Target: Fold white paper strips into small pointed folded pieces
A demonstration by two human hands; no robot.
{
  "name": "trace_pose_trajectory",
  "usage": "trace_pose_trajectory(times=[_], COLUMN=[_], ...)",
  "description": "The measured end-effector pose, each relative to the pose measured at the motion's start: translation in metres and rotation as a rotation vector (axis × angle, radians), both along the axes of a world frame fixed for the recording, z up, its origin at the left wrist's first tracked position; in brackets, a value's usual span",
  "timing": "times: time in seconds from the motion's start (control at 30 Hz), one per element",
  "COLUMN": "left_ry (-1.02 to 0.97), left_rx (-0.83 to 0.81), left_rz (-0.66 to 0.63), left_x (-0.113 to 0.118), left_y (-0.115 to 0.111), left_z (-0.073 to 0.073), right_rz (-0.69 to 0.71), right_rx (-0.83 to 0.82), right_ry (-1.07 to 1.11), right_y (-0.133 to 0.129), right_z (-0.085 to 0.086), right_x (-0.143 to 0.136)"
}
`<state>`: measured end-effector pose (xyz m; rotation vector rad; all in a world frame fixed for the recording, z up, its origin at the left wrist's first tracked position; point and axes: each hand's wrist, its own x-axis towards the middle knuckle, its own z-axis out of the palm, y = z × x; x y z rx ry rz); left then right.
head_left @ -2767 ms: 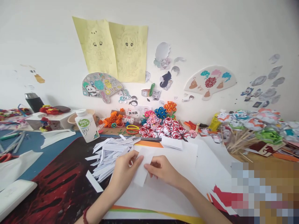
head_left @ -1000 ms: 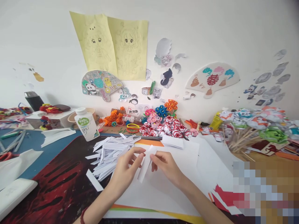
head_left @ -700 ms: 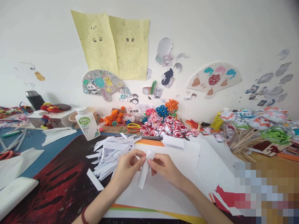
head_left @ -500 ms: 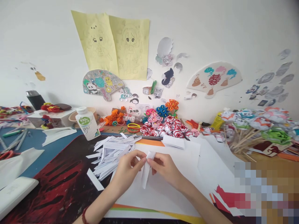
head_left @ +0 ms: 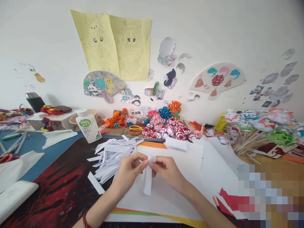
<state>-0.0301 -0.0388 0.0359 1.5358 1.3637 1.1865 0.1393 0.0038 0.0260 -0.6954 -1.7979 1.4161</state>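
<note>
Between my two hands is a folded white paper strip (head_left: 147, 182), its long end hanging toward me above white paper sheets (head_left: 171, 196). My left hand (head_left: 133, 169) pinches the strip's left edge near its upper end between thumb and fingers. On the other edge, my right hand (head_left: 166, 169) grips it with thumb and curled fingers. The fingertips partly hide the strip's upper part. Just beyond my left hand lies a heap of folded white paper strips (head_left: 111, 156), with one loose strip (head_left: 95, 183) at its near side.
A white bottle (head_left: 88, 126) stands behind the heap. Red-and-white paper flowers (head_left: 177, 129) fill the back of the desk. Wooden sticks with paper blooms (head_left: 248, 139) stand at right. A folded white paper (head_left: 176, 144) lies beyond my right hand. Red scissors (head_left: 7, 158) lie far left.
The strip has turned slightly, and its lower end now hangs straighter and a little lower. Both hands stay pinched on it in nearly the same place.
</note>
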Motion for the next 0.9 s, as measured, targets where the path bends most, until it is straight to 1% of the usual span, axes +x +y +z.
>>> trace_pose_trajectory(times=[0.17, 0.43, 0.67, 0.83, 0.9], left_ry=[0.03, 0.06, 0.086, 0.142, 0.155], left_rx=[0.029, 0.067, 0.109, 0.143, 0.149], left_rz=[0.046, 0.093, 0.126, 0.15, 0.141], left_x=[0.0014, 0.0027, 0.0047, 0.0073, 0.0081], left_y=[-0.0004, -0.0032, -0.0045, -0.0069, -0.0081], left_z=[-0.0035, -0.0036, -0.0032, 0.0006, 0.0018], right_rz=[-0.018, -0.032, 0.0, -0.068, -0.089], right_rx=[0.025, 0.085, 0.091, 0.075, 0.068], right_ry=[-0.042, -0.08, -0.065, -0.061, -0.044], right_y=[-0.0037, -0.0051, -0.0081, -0.008, -0.0078], right_z=[0.0021, 0.0031, 0.0039, 0.0054, 0.0069], right_x=[-0.0006, 0.0006, 0.001, 0.0004, 0.0007])
